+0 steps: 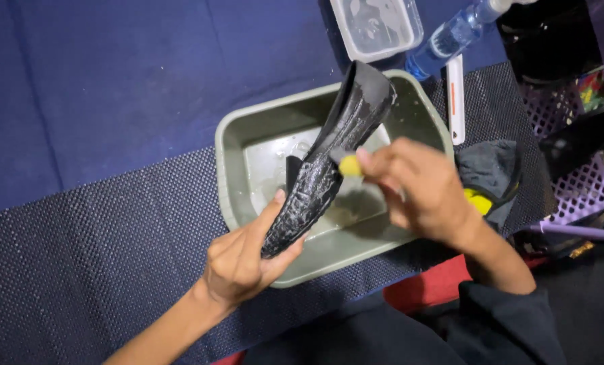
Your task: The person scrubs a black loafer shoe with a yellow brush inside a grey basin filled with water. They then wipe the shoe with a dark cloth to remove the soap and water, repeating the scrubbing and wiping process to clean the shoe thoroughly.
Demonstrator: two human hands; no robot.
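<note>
Scrubbing step: left hand is gripping the wet black shoe over the grey basin, right hand at 3 o'clock pinching a yellow sponge against it; next stroke likely needs a steady hold.

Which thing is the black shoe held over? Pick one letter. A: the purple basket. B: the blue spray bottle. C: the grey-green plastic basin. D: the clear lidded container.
C: the left hand grips the black shoe by its lower end, and the shoe slants up across the grey-green basin, while the right hand presses a yellow sponge against its side.
</note>
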